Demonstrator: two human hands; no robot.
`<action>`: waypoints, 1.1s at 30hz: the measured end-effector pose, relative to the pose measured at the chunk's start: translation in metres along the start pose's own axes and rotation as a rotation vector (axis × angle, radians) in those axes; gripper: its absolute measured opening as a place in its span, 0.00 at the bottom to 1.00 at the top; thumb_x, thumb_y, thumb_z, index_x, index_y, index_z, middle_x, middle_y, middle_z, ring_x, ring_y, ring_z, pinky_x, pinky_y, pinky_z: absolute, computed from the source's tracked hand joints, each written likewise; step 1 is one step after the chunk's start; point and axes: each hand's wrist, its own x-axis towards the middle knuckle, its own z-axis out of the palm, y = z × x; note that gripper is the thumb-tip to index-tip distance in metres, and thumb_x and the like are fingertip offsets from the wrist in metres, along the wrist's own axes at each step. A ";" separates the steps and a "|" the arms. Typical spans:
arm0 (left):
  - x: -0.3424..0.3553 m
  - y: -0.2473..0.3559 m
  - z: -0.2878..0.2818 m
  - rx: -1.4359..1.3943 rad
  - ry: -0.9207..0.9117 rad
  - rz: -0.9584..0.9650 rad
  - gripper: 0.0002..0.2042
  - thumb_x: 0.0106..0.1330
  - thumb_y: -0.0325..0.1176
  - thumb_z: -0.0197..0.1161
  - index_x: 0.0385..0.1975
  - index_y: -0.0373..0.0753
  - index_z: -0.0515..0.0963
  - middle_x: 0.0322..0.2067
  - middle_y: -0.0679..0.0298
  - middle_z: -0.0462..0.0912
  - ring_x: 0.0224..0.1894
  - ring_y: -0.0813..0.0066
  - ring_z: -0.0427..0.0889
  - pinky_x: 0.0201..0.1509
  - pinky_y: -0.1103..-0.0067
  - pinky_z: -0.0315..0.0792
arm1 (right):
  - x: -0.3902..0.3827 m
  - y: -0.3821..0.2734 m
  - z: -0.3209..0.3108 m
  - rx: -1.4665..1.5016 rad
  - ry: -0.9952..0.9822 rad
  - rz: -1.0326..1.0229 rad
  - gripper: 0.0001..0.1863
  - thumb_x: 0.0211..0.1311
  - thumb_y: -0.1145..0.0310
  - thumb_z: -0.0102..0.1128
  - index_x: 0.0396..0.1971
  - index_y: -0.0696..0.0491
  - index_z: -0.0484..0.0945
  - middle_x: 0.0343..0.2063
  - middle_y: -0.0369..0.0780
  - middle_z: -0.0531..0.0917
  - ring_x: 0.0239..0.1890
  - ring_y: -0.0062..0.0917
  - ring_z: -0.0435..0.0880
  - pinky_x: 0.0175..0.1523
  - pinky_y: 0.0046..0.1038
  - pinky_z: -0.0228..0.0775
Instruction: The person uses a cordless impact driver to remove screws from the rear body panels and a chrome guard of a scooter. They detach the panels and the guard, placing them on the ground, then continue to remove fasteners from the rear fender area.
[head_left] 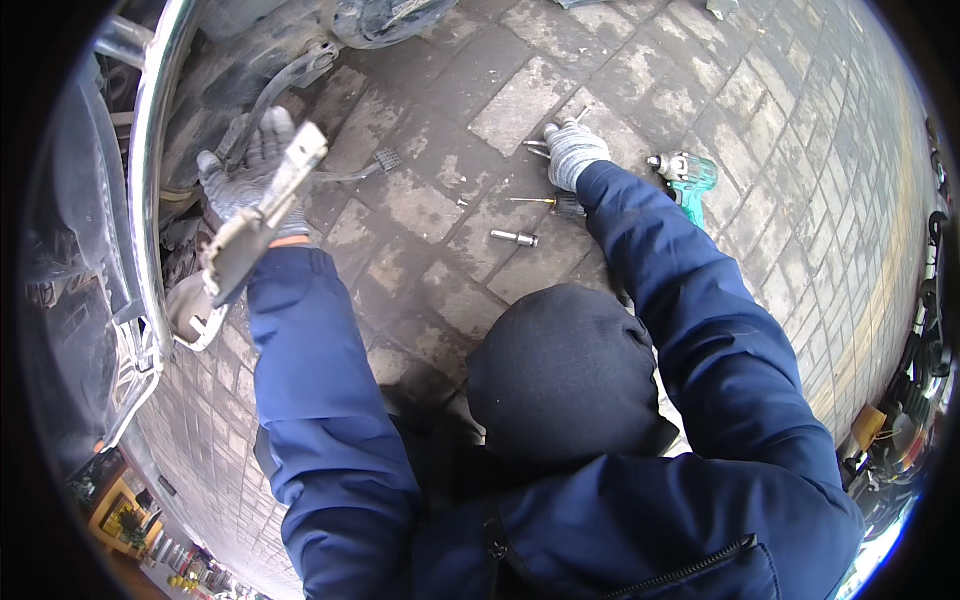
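Note:
My left hand (255,160), in a grey-white glove, is at the vehicle's edge with its fingers spread. A dirty metal bracket (245,240) crosses in front of its palm; whether the palm bears it, I cannot tell. Out from behind the bracket runs a thin arm ending in a ridged pedal pad (388,160). My right hand (575,152), gloved alike, is closed low over the paving, with slim metal ends poking out past the fingers. Close by lie a screwdriver (533,200) with a dark handle and a metal socket (515,238).
A teal cordless impact wrench (687,180) lies right of my right hand. Along the left stand the vehicle's chrome-edged bodywork (150,180) and a curved hose (285,80). A small screw (461,202) rests on the brick paving (520,110). Dark clutter (905,400) lines the far right.

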 end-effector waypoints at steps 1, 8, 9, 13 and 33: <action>-0.005 -0.005 -0.002 0.066 -0.178 -0.120 0.26 0.66 0.50 0.47 0.50 0.30 0.69 0.54 0.45 0.71 0.61 0.50 0.68 0.66 0.55 0.60 | 0.005 0.000 0.002 -0.023 -0.049 0.016 0.28 0.46 0.63 0.64 0.51 0.53 0.73 0.53 0.51 0.73 0.52 0.44 0.76 0.55 0.36 0.70; -0.045 -0.162 -0.032 0.441 0.781 -0.170 0.05 0.63 0.31 0.59 0.36 0.39 0.74 0.26 0.61 0.77 0.25 0.69 0.78 0.28 0.71 0.77 | -0.009 0.000 -0.008 0.316 -0.002 -0.014 0.18 0.47 0.64 0.64 0.37 0.58 0.76 0.34 0.46 0.81 0.39 0.37 0.82 0.42 0.34 0.74; -0.046 -0.175 -0.030 0.693 0.740 -0.237 0.08 0.62 0.34 0.62 0.37 0.39 0.75 0.30 0.58 0.80 0.35 0.67 0.81 0.36 0.67 0.81 | -0.015 -0.005 -0.012 0.415 -0.005 0.018 0.18 0.48 0.63 0.64 0.38 0.58 0.75 0.36 0.45 0.81 0.40 0.36 0.82 0.43 0.32 0.75; -0.039 -0.205 -0.013 0.760 0.582 -0.282 0.10 0.64 0.32 0.59 0.42 0.36 0.76 0.33 0.58 0.81 0.36 0.68 0.81 0.38 0.70 0.81 | -0.054 -0.034 -0.028 1.304 -0.222 -0.269 0.10 0.54 0.73 0.60 0.36 0.58 0.74 0.24 0.33 0.76 0.28 0.18 0.74 0.34 0.21 0.71; -0.044 -0.192 0.021 0.751 0.576 -0.299 0.07 0.67 0.32 0.57 0.39 0.37 0.76 0.25 0.63 0.78 0.27 0.72 0.80 0.34 0.72 0.82 | -0.077 -0.049 -0.090 1.768 0.088 -0.245 0.10 0.64 0.72 0.55 0.41 0.61 0.76 0.32 0.40 0.82 0.33 0.22 0.82 0.36 0.22 0.77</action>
